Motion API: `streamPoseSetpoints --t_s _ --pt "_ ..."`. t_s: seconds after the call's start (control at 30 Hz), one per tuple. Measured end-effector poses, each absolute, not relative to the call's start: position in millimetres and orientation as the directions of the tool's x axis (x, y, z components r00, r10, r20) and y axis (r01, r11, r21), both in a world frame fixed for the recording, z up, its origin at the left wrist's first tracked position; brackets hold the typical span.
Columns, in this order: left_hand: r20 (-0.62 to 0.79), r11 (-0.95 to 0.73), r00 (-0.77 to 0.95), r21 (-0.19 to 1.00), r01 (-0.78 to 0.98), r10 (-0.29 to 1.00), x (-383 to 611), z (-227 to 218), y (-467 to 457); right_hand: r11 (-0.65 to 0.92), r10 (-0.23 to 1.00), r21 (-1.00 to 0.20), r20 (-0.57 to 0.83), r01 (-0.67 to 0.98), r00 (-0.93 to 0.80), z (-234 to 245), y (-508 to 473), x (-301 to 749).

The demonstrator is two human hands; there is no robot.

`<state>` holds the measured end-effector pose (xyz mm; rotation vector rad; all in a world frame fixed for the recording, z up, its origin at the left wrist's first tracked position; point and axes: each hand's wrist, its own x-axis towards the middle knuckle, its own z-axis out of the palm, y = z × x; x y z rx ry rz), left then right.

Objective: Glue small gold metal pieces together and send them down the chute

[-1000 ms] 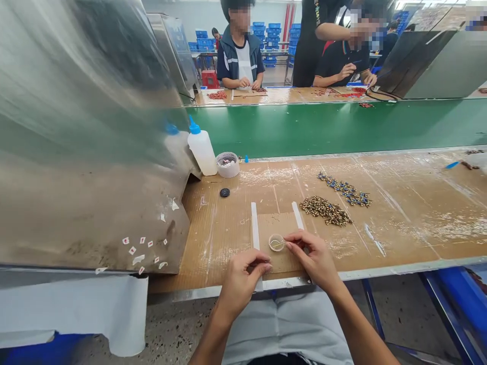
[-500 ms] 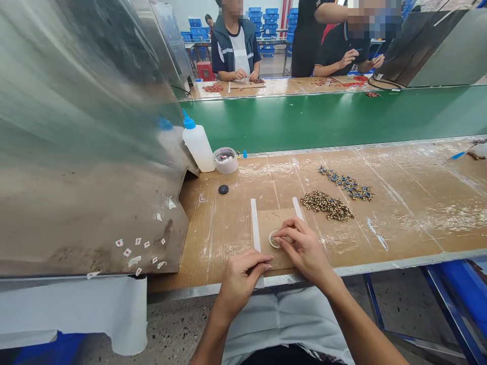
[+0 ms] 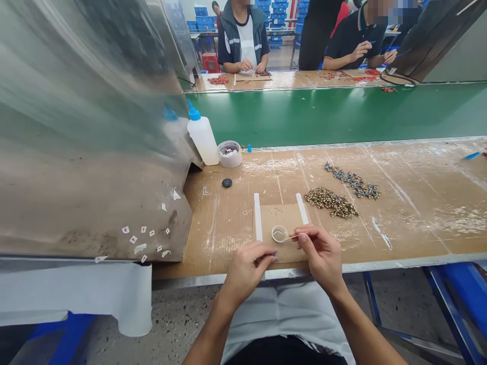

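Observation:
My right hand (image 3: pixel 321 253) pinches a thin stick (image 3: pixel 291 237) whose tip reaches into a small clear dish (image 3: pixel 279 233) on a cardboard pad (image 3: pixel 279 218). My left hand (image 3: pixel 247 266) rests at the pad's near edge, fingers pinched on a small dark part I cannot make out. Two white strips (image 3: pixel 257 216) border the pad. A heap of small brass-coloured parts (image 3: pixel 331 201) lies to the right, and a row of blue-tipped parts (image 3: pixel 352 181) lies beyond it.
A white squeeze bottle with a blue cap (image 3: pixel 203 137), a tape roll (image 3: pixel 230 153) and a black button (image 3: pixel 227 183) stand at the back left. A large metal housing (image 3: pixel 87 132) fills the left. A green conveyor belt (image 3: pixel 335 114) runs behind; other people work across it.
My right hand has drawn back from over the dish, now holding the stick with its tip at the dish. My left hand has stayed put. The camera tilted down slightly.

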<state>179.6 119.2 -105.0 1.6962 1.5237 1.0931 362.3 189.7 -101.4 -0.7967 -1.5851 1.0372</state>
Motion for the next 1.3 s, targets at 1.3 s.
streamPoseSetpoints --t_s 1.3 --pt "0.186 -0.181 0.048 0.814 0.551 0.981 184 -100 122 0.455 0.828 -0.889 0.403 0.048 -0.389 -116 174 360"
